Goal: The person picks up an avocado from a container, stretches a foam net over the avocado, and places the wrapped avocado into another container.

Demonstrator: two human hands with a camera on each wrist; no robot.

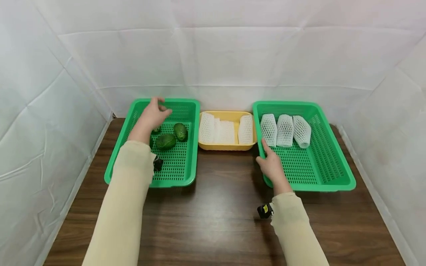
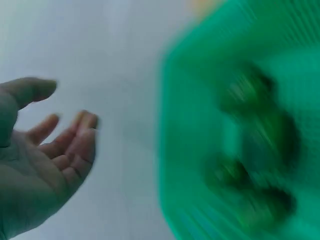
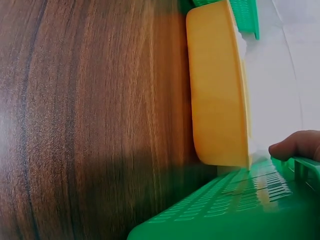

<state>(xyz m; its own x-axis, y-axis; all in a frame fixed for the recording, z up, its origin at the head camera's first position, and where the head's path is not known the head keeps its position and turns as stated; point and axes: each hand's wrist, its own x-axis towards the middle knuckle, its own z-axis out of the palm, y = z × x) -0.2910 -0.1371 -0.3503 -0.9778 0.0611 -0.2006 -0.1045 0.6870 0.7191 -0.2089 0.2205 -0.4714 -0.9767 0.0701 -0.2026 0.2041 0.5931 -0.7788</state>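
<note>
My left hand hovers over the far part of the left green basket, its fingers loosely bent around nothing. Dark green avocados lie in that basket, some partly hidden by the hand and forearm. The left wrist view shows the hand beside the blurred basket. On the near left rim of the right green basket, my right hand grips with thumb and fingers; its thumb shows at the rim in the right wrist view. Three plump white foam net sleeves lie in this basket; their contents are unclear.
Between the baskets stands a yellow tray holding several white foam net sleeves. All three containers sit along the far side of a brown wooden table. White sheeting hangs behind and at both sides.
</note>
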